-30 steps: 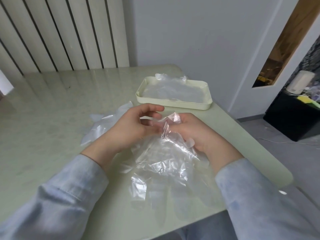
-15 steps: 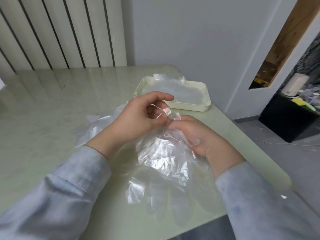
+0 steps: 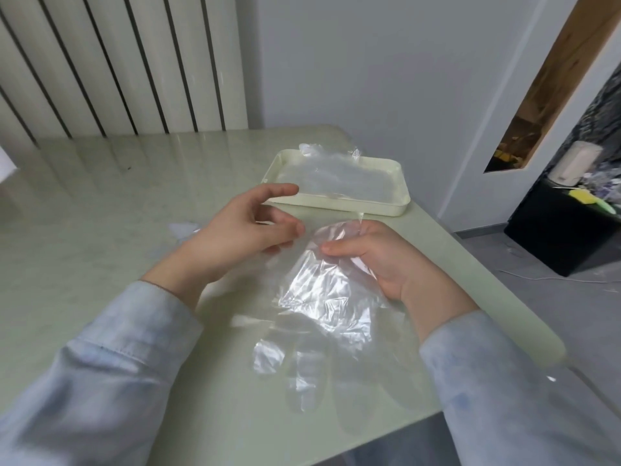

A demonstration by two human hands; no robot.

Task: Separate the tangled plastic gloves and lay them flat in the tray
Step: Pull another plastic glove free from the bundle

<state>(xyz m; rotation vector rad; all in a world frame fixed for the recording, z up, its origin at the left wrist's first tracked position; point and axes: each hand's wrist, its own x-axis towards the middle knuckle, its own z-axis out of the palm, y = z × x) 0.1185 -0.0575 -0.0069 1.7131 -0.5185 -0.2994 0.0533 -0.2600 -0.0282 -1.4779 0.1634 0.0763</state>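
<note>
Nearest, the finger end of a clear glove (image 3: 322, 297) lies spread on the table (image 3: 100, 213), its tips pointing at the near edge. The right hand (image 3: 379, 260) lifts the cuff end off the table. Its thumb is on top and its fingers curl beneath, pinching the film between them, and a wisp of cuff sticks up past the knuckles. Holding the glove by the cuff lets the rest lie out, so the layers can be told apart.

The left hand (image 3: 235, 240) sits just beside, at the cuff's left edge, with the forefinger raised and the other fingers curled in toward the thumb. Film reaches its fingertips, but I cannot tell whether it pinches a layer or only touches it. It is likely placed there to peel or open that edge.

Behind its wrist, spare gloves (image 3: 183, 228) lie crumpled on the table, waiting. Farther off stands the tray (image 3: 369, 206), with flat film (image 3: 336, 176) already in it, corners lapping the far rim. The held glove looks nearly free and probably goes there next.
</note>
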